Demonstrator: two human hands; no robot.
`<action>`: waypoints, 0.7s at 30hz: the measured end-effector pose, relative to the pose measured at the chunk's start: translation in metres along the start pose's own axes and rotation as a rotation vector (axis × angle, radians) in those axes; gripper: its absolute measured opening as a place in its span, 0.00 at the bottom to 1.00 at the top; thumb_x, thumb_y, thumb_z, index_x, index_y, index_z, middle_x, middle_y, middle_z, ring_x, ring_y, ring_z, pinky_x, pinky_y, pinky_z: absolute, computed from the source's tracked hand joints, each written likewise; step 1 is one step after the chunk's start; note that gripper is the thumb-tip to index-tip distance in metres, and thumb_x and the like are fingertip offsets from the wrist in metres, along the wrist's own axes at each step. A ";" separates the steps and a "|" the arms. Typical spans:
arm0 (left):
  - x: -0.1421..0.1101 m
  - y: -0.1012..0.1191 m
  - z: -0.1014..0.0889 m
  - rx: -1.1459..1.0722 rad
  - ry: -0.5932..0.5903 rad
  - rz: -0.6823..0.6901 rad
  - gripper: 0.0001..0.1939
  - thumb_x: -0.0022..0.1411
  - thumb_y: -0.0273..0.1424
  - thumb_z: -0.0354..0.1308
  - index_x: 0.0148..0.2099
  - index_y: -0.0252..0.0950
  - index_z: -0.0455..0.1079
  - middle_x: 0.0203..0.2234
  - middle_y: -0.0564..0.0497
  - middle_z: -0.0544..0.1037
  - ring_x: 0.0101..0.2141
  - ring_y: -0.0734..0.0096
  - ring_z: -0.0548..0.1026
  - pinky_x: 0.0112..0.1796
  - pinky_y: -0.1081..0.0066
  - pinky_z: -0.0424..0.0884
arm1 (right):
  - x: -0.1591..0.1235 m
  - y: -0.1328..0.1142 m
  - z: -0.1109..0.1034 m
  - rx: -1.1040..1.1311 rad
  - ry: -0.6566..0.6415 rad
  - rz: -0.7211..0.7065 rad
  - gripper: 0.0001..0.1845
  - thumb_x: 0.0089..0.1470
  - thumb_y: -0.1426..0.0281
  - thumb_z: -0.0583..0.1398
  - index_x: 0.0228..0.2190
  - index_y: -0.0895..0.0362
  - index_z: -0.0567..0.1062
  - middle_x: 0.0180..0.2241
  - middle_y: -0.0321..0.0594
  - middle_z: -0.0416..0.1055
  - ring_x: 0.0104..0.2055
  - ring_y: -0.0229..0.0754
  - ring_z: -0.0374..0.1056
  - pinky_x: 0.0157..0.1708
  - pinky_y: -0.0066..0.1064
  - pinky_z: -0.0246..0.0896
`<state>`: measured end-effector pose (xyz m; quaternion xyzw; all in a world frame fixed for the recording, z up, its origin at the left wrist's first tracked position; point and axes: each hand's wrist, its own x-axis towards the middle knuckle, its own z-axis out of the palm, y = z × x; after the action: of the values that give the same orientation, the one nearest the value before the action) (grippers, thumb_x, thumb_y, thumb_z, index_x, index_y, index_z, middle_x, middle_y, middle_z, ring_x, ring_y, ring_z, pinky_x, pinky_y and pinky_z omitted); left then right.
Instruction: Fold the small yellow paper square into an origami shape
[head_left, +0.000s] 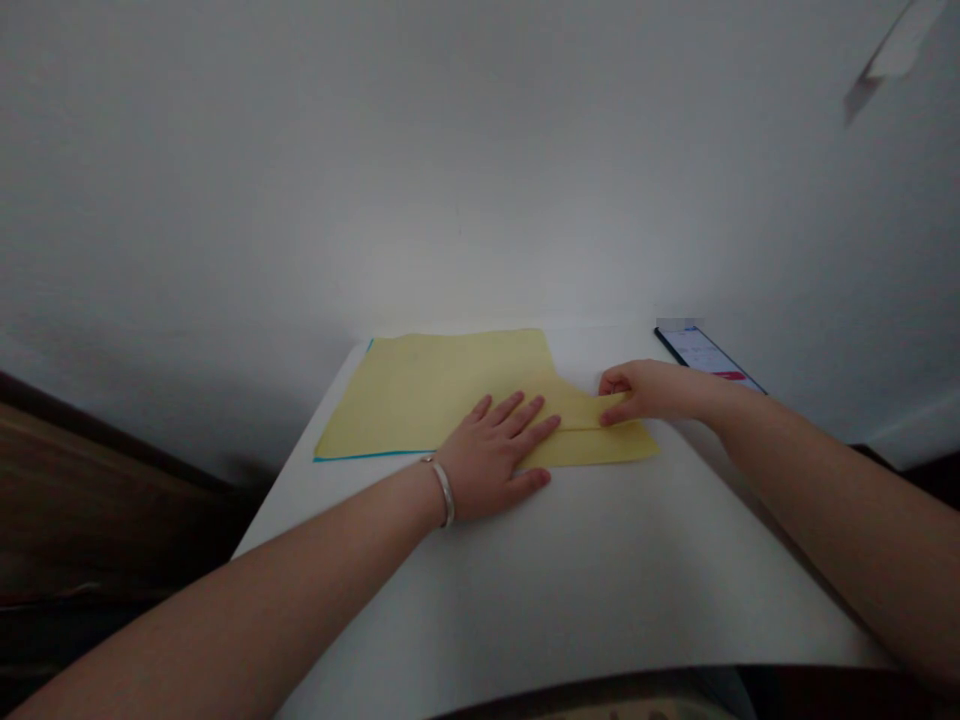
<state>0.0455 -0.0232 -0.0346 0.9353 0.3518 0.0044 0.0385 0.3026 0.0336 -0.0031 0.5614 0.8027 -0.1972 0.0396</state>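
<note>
On the white table lies a stack of yellow paper (pixel 435 385), with a thin blue edge showing beneath its left and front sides. A narrower yellow folded sheet (pixel 592 450) sits at the right, overlapping or joining the stack; which one I cannot tell. My left hand (pixel 495 455) rests flat with fingers spread, its fingertips on the yellow paper. At the right end, my right hand (pixel 626 390) pinches the raised edge of the folded sheet between thumb and fingers.
A phone or tablet with a lit screen (pixel 709 355) lies at the table's right back edge. The white table (pixel 540 590) meets a pale wall (pixel 450 170) behind. Brown wooden furniture (pixel 97 480) stands to the left.
</note>
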 end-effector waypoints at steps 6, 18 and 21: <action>-0.001 -0.001 0.002 -0.002 -0.001 -0.002 0.32 0.65 0.49 0.39 0.66 0.43 0.42 0.64 0.45 0.45 0.63 0.52 0.44 0.57 0.47 0.44 | -0.001 0.005 -0.002 -0.022 -0.079 0.023 0.16 0.42 0.55 0.61 0.27 0.54 0.73 0.23 0.36 0.71 0.25 0.40 0.66 0.22 0.29 0.52; -0.001 -0.002 0.005 0.008 -0.005 -0.009 0.32 0.65 0.49 0.39 0.66 0.43 0.42 0.65 0.45 0.45 0.63 0.53 0.44 0.58 0.48 0.43 | -0.004 0.021 0.000 0.121 -0.212 0.027 0.16 0.38 0.55 0.63 0.23 0.54 0.73 0.18 0.34 0.67 0.19 0.36 0.61 0.18 0.28 0.54; -0.001 -0.003 0.007 0.007 -0.010 -0.011 0.32 0.65 0.49 0.38 0.66 0.43 0.42 0.65 0.45 0.45 0.63 0.53 0.44 0.58 0.48 0.43 | -0.007 0.026 0.000 0.186 -0.269 0.038 0.13 0.38 0.57 0.63 0.22 0.54 0.73 0.18 0.33 0.65 0.18 0.34 0.59 0.18 0.27 0.54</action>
<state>0.0428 -0.0225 -0.0413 0.9335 0.3567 -0.0015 0.0371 0.3292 0.0355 -0.0083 0.5461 0.7578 -0.3433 0.0982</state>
